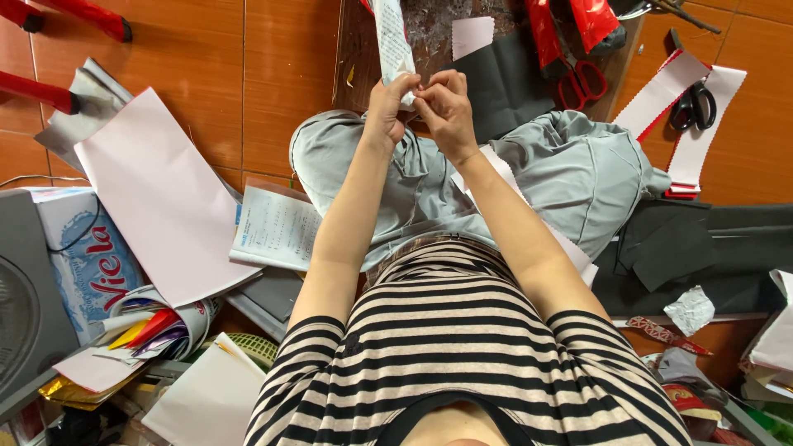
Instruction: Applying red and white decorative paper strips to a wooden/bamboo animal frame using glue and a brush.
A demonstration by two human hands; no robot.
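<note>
1. The left hand (387, 106) and right hand (444, 106) are meeting fingertip to fingertip, both pinching the lower end of a white printed paper strip (391, 41); each grip is narrow and closed on it.
2. The exact pinch point is being hidden by the curled fingers.
3. The strip is running up over the near edge of a dark wooden board (429, 29) and is being cut off by the top of the picture.
4. Red-handled scissors (581, 83) are lying toward the board's right edge, blades partly covered by red wrapping.
5. Black scissors (694, 106) are resting on white card strips (692, 124) on the tiled floor (248, 83).
6. A large pale pink sheet (161, 194) is lying on the floor at left.
</note>
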